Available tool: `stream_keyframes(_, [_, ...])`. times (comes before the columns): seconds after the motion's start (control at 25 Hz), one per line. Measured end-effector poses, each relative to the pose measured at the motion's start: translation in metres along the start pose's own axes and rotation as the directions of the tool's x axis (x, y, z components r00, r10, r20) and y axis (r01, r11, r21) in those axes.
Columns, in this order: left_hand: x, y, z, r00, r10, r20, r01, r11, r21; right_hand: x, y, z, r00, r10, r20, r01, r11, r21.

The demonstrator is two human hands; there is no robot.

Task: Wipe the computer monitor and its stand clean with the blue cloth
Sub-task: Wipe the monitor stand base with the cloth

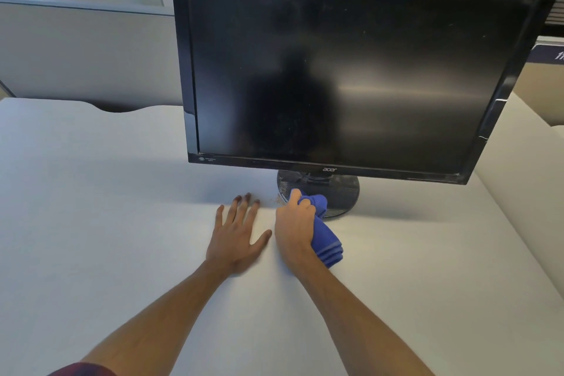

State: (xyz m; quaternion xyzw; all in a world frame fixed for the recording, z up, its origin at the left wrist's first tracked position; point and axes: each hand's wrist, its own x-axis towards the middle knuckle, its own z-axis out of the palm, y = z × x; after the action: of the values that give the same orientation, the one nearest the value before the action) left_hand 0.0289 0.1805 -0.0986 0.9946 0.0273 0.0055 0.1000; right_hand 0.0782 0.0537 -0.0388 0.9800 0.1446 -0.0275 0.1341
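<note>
The black monitor (351,70) stands on its round stand (341,192) toward the far edge of the white surface (106,207), screen dark. The right hand (294,229) grips the bunched blue cloth (325,238), fingers curled round it, and presses its front end against the stand's near left rim. The left hand (236,235) lies flat on the surface just beside it, fingers straight and spread. A little heap of brownish crumbs (278,199) sits by the stand's left rim.

The monitor (351,70) hides the rear of its stand (341,192) — its top-left corner is cut off.
</note>
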Motion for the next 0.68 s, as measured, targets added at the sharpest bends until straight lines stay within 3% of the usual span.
stream_keyframes(0.12, [-0.001,-0.001,0.000,1.000,-0.002,0.017,0.002,1.000,0.009,0.003,0.010,-0.009,0.999,-0.009,-0.034,0.017,0.966,0.258])
stream_keyframes(0.24, [-0.001,-0.002,-0.002,1.000,0.011,0.006,-0.010,1.000,-0.006,-0.007,0.048,-0.012,0.980,0.195,-0.049,-0.161,0.908,0.387])
stream_keyframes(0.36, [0.001,-0.001,-0.002,1.000,0.024,-0.014,-0.024,1.000,-0.005,-0.021,0.094,0.011,0.938,0.344,0.039,-0.337,0.880,0.335])
stream_keyframes(0.48, [0.002,-0.001,-0.001,1.000,0.024,-0.013,-0.024,1.000,0.012,-0.029,0.094,0.030,0.960,0.272,0.068,-0.280,0.936,0.213])
stream_keyframes(0.68, [0.000,0.000,0.000,1.000,0.012,-0.010,-0.012,1.000,0.008,-0.018,0.033,0.016,0.987,0.159,0.006,-0.159,0.986,0.050])
